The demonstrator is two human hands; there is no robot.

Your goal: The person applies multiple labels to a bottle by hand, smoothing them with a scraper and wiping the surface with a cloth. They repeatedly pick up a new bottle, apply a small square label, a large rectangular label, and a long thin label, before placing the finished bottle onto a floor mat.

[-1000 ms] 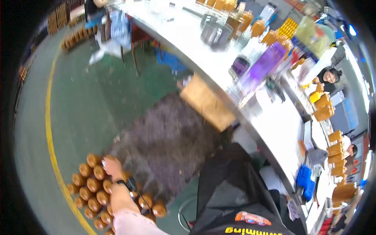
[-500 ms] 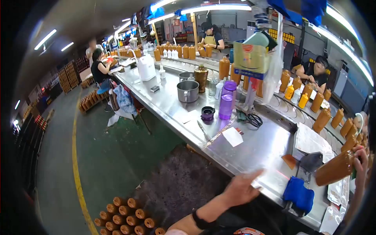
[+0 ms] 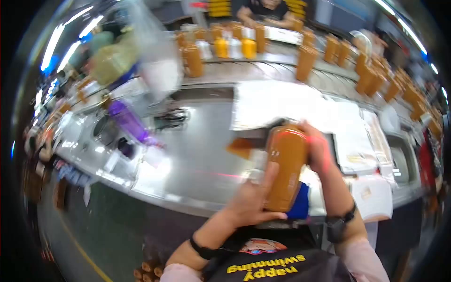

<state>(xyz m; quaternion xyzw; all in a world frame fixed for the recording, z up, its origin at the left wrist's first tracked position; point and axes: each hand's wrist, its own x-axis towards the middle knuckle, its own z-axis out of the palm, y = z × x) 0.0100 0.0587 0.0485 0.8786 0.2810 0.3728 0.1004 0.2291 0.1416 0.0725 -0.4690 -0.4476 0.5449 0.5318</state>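
A brown glossy bottle point(image 3: 286, 169) is held over the near edge of the metal bench. My left hand point(image 3: 251, 197) grips its lower left side, thumb along the body. Round its upper right side, near the top end, is my right hand point(image 3: 318, 146). A blue cloth point(image 3: 299, 202) lies behind the bottle's lower part. Just left of the bottle, a small brown piece point(image 3: 240, 147) rests on the bench. Something whitish by my left fingers is too blurred to name.
White sheets point(image 3: 277, 101) cover the bench beyond the bottle. Scissors point(image 3: 176, 117) and a purple bottle point(image 3: 126, 120) are at the left. Brown bottles point(image 3: 306, 62) stand along the far rail point(image 3: 277, 58). Across from me sits a co-worker point(image 3: 265, 11). A sink point(image 3: 399, 160) is at the right.
The view has swung right. My left hand, empty and blurred before, has come onto the brown bottle. The bottle, earlier tilted in my right hand, is now more upright and in front of me.
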